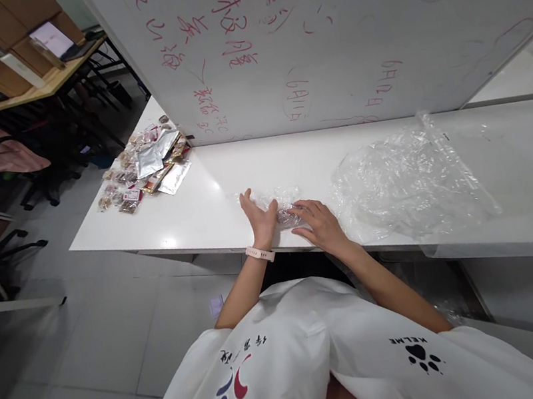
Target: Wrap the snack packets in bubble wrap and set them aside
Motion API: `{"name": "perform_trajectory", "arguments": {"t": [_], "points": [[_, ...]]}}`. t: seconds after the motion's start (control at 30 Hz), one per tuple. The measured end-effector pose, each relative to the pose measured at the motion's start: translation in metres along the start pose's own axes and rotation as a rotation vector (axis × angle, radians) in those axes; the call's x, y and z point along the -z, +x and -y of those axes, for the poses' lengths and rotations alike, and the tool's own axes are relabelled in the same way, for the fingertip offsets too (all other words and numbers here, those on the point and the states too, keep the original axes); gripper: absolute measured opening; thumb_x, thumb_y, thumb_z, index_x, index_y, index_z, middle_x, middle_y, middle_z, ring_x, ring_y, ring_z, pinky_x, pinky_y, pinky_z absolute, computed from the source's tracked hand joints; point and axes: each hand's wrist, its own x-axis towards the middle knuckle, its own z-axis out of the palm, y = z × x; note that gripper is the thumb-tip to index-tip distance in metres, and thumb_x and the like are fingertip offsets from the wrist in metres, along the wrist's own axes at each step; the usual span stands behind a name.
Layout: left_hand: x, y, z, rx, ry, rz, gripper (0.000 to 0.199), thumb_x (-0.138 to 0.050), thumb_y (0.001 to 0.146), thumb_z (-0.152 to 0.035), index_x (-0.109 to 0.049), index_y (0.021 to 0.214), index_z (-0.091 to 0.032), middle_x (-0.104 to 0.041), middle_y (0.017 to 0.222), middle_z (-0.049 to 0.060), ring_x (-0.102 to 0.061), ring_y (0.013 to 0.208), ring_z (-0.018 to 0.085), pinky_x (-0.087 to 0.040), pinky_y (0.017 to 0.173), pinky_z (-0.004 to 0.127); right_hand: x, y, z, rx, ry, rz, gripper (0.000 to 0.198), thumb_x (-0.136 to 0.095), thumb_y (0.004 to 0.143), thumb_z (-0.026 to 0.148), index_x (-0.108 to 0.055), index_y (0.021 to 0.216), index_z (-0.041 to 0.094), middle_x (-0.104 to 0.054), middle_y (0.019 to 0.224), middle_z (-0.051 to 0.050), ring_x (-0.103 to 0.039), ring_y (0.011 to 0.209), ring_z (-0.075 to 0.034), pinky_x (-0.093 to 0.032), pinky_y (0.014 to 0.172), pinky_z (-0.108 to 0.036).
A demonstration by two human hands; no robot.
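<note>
Head view: white rectangular counter (222,173) below a whiteboard (336,67) with red writing.
Counter's left end: loose heap of small mixed snack packets and flat silver foil pouches (149,160), seemingly not yet handled.
Left hand (261,222): thumb and fingers spread, at the bundle's left end.
Bundle: small dark, shiny packet in crinkled clear plastic (288,216), near the counter's front edge, between the hands.
Bundle's progress: apparently partway, plastic gathered about it; whether closed, cannot tell.
Bundle's long axis: roughly left to right, along the front edge; ends partly hidden, no leading end discernible.
Right hand (319,221): fingers curved onto the bundle, thumb apart; cannot tell whether it pinches.
Counter's right half: large crumpled heap of clear plastic (396,186), seemingly unused.
</note>
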Motion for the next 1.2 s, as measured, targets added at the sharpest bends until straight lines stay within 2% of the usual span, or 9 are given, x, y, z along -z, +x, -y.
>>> {"name": "perform_trajectory", "arguments": {"t": [0.13,0.2,0.3,0.5,0.63,0.73,0.9,1.03,1.2], "points": [[0.001,0.020,-0.016,0.093,-0.249,0.430,0.050,-0.055,0.095,-0.034,-0.038,0.140,-0.021,-0.056,0.136,0.017,-0.059,0.123,0.026,-0.051,0.099,0.045,-0.001,0.002,-0.003,-0.003,0.009,-0.007,0.038,-0.056,0.095,0.035,-0.059,0.132,0.027,-0.059,0.131,-0.011,-0.053,0.120,-0.031,-0.046,0.096,-0.048],[0.007,0.020,-0.024,-0.015,-0.230,0.613,0.043,-0.059,0.093,-0.038,-0.049,0.131,-0.020,-0.063,0.127,0.015,-0.062,0.117,0.025,-0.050,0.100,0.045,-0.002,0.002,-0.004,-0.012,0.008,-0.020,0.036,-0.053,0.096,0.034,-0.060,0.130,0.026,-0.061,0.130,-0.011,-0.055,0.118,-0.031,-0.046,0.094,-0.047],[0.019,0.012,-0.024,-0.271,-0.050,0.708,0.049,-0.071,0.084,-0.047,-0.058,0.124,-0.022,-0.065,0.125,0.011,-0.059,0.120,0.026,-0.043,0.108,0.049,-0.003,0.001,-0.007,-0.011,0.004,-0.036,0.034,-0.049,0.098,0.032,-0.061,0.128,0.023,-0.064,0.129,-0.011,-0.057,0.117,-0.029,-0.045,0.094,-0.046],[0.020,0.005,-0.009,-0.455,0.055,0.622,0.051,-0.069,0.084,-0.053,-0.059,0.124,-0.022,-0.063,0.124,0.011,-0.054,0.117,0.026,-0.047,0.100,0.043,0.000,0.014,-0.015,-0.015,0.043,-0.008,0.031,-0.043,0.101,0.035,-0.062,0.123,0.024,-0.070,0.119,-0.008,-0.061,0.111,-0.026,-0.037,0.101,-0.046],[0.007,0.030,-0.016,-0.342,0.303,0.537,0.036,-0.062,0.088,-0.057,-0.068,0.094,-0.021,-0.066,0.101,0.009,-0.056,0.103,0.028,-0.043,0.094,0.047,-0.001,0.038,-0.025,-0.169,0.078,0.017,0.032,-0.037,0.102,0.037,-0.065,0.109,0.024,-0.072,0.100,-0.007,-0.063,0.096,-0.026,-0.039,0.094,-0.046],[-0.003,0.056,-0.023,-0.211,0.443,0.562,0.048,-0.052,0.092,-0.060,-0.065,0.070,-0.019,-0.064,0.092,0.010,-0.054,0.103,0.031,-0.038,0.092,0.048,-0.004,0.059,-0.034,-0.349,0.118,0.012,0.034,-0.039,0.100,0.046,-0.064,0.099,0.024,-0.070,0.092,-0.005,-0.061,0.087,-0.025,-0.044,0.085,-0.042],[-0.021,0.079,-0.023,-0.154,0.485,0.473,0.031,-0.049,0.096,-0.046,-0.061,0.084,-0.020,-0.064,0.098,0.010,-0.053,0.103,0.030,-0.036,0.091,0.046,-0.008,0.080,-0.039,-0.347,-0.005,-0.189,0.024,-0.049,0.094,0.042,-0.062,0.101,0.022,-0.065,0.108,-0.011,-0.054,0.104,-0.030,-0.044,0.086,-0.043],[-0.031,0.080,-0.015,-0.157,0.470,0.391,0.014,-0.048,0.096,-0.030,-0.058,0.093,-0.022,-0.064,0.103,0.010,-0.053,0.103,0.029,-0.036,0.091,0.046,-0.004,0.080,-0.038,-0.272,0.036,-0.031,0.024,-0.039,0.098,0.029,-0.062,0.099,0.023,-0.067,0.108,-0.009,-0.056,0.102,-0.027,-0.044,0.088,-0.042],[-0.030,0.079,-0.009,-0.190,0.362,0.368,0.016,-0.047,0.095,-0.030,-0.061,0.101,-0.023,-0.066,0.100,0.007,-0.055,0.101,0.027,-0.035,0.095,0.046,0.020,0.088,-0.049,-0.482,0.144,0.209,0.040,-0.060,0.088,0.051,-0.059,0.114,0.021,-0.066,0.112,-0.009,-0.060,0.096,-0.025,-0.046,0.078,-0.036]]}}
